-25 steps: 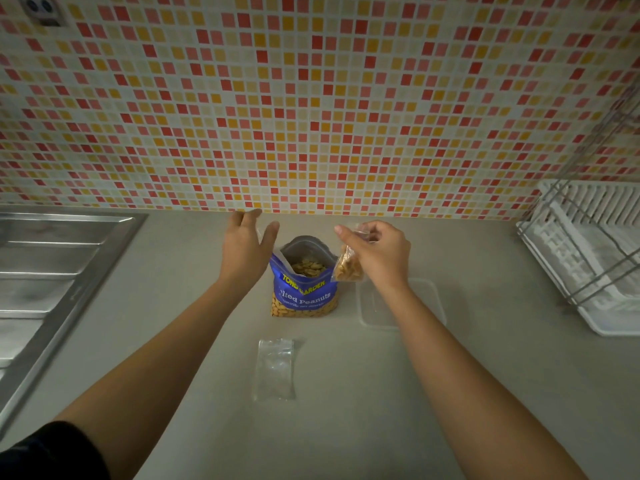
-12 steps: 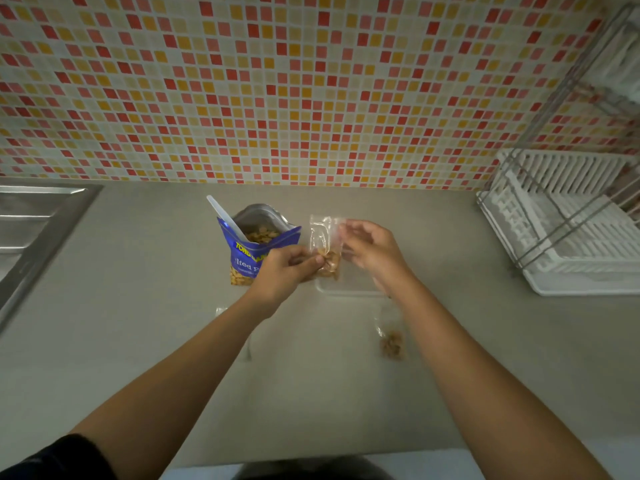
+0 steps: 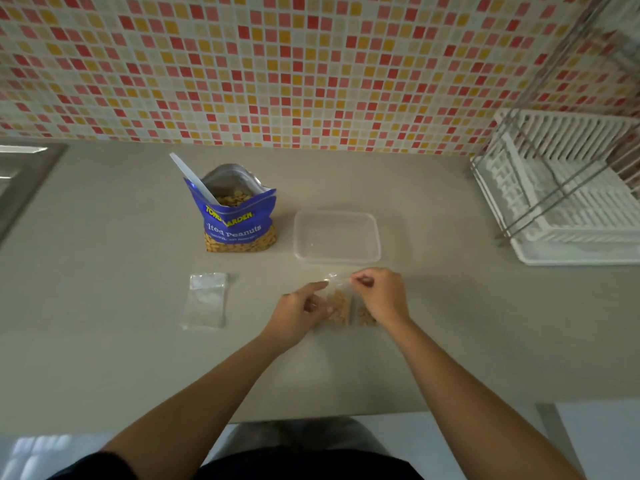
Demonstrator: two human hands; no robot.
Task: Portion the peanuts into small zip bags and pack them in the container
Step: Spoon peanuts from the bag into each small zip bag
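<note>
At frame centre the filled zip bag (image 3: 338, 305) is pinched at its top by the right hand (image 3: 380, 296) and gripped by the left hand (image 3: 297, 316), sealing apparently underway; next, placement into the clear container (image 3: 336, 212) above is called for.

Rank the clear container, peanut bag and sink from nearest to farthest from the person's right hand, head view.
1. The clear container: just behind the right hand, which pinches a small zip bag.
2. The peanut bag: farther back, leftward.
3. The sink: far left.
</note>
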